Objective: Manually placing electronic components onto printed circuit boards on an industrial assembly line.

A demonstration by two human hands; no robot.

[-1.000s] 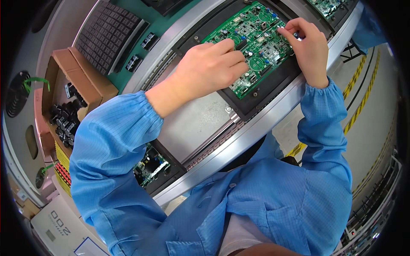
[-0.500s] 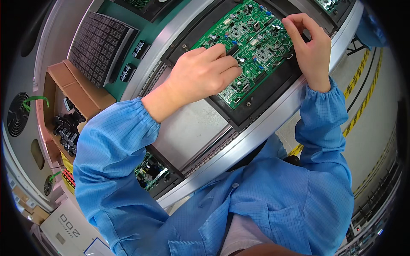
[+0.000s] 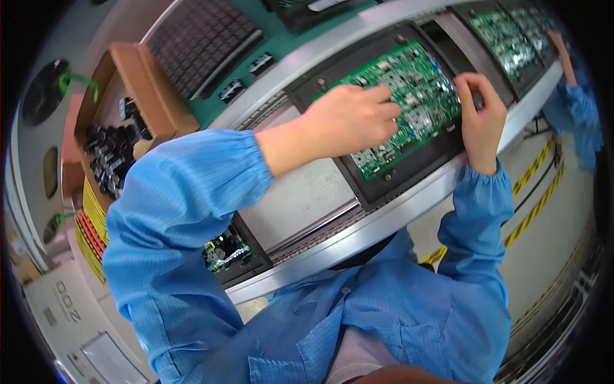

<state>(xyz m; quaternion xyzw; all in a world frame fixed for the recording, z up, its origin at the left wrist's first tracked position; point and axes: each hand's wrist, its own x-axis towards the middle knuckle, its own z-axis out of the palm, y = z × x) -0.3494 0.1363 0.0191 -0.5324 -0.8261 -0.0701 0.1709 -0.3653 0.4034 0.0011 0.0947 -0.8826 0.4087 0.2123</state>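
Observation:
A green circuit board [image 3: 419, 96] crowded with small parts lies in a black carrier frame [image 3: 409, 174] on the conveyor. My left hand [image 3: 352, 120] hovers over the board's left part, fingers curled together, and its fingertips are hidden below the hand. At the board's right edge is my right hand [image 3: 483, 121], with thumb and forefinger bent toward each other in a pinch. Anything between those fingers is too small or hidden to make out. Both my forearms are in blue sleeves.
Beyond the metal rail [image 3: 300, 61] sit a tray of black parts [image 3: 198, 41] and two loose black parts [image 3: 261, 64]. A cardboard box [image 3: 150, 89] holds black components [image 3: 115, 153]. Other boards lie right [image 3: 505, 41] and lower left [image 3: 225, 251]. A co-worker's hand [image 3: 564, 54] is far right.
The view has swung, so the conveyor looks less steep. My left hand has turned palm-down over the board's left part. My right hand stays by the right edge. A co-worker's arm has appeared.

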